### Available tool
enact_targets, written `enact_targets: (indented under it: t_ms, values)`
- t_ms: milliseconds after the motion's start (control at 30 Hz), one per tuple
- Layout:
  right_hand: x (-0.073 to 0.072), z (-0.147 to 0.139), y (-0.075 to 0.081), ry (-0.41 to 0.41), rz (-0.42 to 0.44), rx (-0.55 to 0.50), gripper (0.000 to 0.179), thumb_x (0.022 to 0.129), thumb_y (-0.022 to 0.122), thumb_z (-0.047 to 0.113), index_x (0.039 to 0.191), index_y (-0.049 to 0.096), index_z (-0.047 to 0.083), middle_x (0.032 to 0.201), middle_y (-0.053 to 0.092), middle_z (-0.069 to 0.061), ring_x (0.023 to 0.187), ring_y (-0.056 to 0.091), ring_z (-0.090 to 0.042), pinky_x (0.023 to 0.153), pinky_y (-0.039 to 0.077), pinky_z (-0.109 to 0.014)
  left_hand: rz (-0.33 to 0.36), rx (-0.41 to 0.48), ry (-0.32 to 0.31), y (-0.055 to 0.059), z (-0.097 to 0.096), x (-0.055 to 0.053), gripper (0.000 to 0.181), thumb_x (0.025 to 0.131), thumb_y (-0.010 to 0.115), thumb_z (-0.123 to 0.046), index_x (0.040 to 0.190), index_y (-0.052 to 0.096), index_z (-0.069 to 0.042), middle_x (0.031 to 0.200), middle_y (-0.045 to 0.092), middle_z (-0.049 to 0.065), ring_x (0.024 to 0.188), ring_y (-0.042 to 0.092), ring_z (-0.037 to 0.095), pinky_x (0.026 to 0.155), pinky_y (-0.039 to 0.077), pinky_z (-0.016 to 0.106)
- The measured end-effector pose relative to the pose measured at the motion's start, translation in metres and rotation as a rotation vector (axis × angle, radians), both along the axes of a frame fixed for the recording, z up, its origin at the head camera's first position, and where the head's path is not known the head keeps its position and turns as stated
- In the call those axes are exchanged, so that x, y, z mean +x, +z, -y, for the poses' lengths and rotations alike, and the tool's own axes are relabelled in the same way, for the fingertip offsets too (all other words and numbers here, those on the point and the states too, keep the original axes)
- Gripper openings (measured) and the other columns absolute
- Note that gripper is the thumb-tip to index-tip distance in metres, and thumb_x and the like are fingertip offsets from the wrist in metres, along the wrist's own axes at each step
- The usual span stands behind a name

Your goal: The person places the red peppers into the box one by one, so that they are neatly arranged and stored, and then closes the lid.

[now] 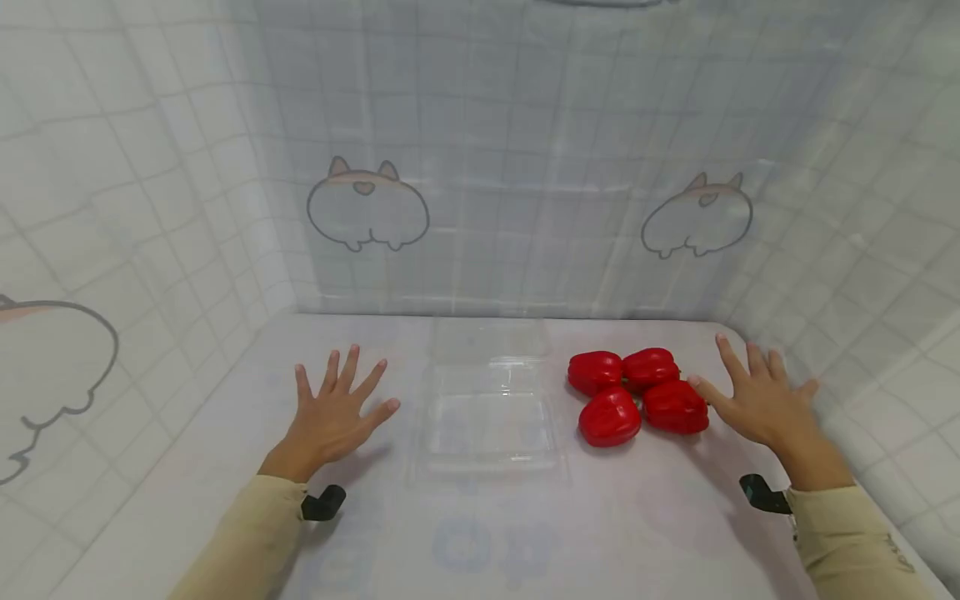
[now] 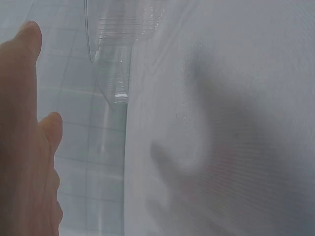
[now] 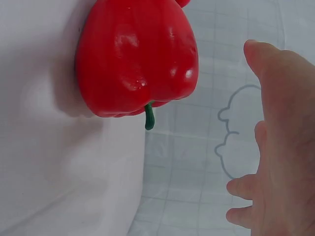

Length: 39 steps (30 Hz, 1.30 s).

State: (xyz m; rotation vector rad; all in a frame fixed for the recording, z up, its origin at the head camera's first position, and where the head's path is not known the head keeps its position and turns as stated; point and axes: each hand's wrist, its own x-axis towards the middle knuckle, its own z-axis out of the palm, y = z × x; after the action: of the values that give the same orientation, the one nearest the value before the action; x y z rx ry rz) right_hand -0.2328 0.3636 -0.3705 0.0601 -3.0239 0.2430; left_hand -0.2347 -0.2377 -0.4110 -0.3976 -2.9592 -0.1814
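Observation:
Several red bell peppers [image 1: 609,417] lie grouped on the white table, right of the middle in the head view. Left of them stands a clear plastic container [image 1: 491,421] with its lid folded back. My left hand [image 1: 333,421] hovers over the table to the container's left, fingers spread and holding nothing. To the right of the peppers my right hand [image 1: 768,404] is spread the same way, its thumb near the closest pepper. In the right wrist view that bell pepper [image 3: 140,59] shows a green stem, with the right hand [image 3: 285,128] apart from it.
A white table [image 1: 420,533] carries everything. Pale grid-patterned sheeting with cartoon drawings forms a back wall [image 1: 480,208] and side walls, and the right wall [image 1: 885,333] stands close to the right hand. Dark wrist mounts [image 1: 324,503] sit at both sleeves.

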Motion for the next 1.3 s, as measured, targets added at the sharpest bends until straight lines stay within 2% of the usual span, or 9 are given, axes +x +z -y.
enact_targets:
  t_ms: [533, 967, 1300]
  values:
    - [0.005, 0.0, -0.006, 0.014, -0.023, -0.003, 0.096, 0.095, 0.038, 0.071, 0.161, -0.005, 0.015, 0.154, 0.008, -0.042, 0.138, 0.002, -0.065, 0.084, -0.007, -0.093, -0.017, 0.009, 0.007, -0.001, -0.004, 0.009, 0.08, 0.097, 0.031, -0.073, 0.16, 0.028, -0.023, 0.166, 0.002, 0.02, 0.15, -0.002, 0.046, 0.105, -0.023, 0.071]
    - [0.008, 0.007, -0.009, 0.03, -0.032, 0.012, 0.095, 0.095, 0.038, 0.071, 0.161, -0.002, 0.015, 0.153, 0.011, -0.043, 0.137, 0.003, -0.065, 0.086, -0.007, -0.092, -0.012, -0.004, 0.008, -0.007, -0.005, 0.017, 0.081, 0.097, 0.03, -0.073, 0.161, 0.025, -0.024, 0.166, -0.002, 0.019, 0.15, -0.004, 0.045, 0.106, -0.021, 0.071]
    - [0.021, 0.014, -0.017, 0.055, -0.118, 0.028, 0.092, 0.096, 0.043, 0.066, 0.162, 0.002, 0.017, 0.152, 0.021, -0.041, 0.139, 0.008, -0.062, 0.09, -0.003, -0.091, -0.042, -0.001, -0.013, -0.008, -0.01, 0.024, 0.08, 0.097, 0.032, -0.072, 0.16, 0.028, -0.023, 0.167, 0.003, 0.018, 0.15, 0.0, 0.045, 0.11, -0.017, 0.069]
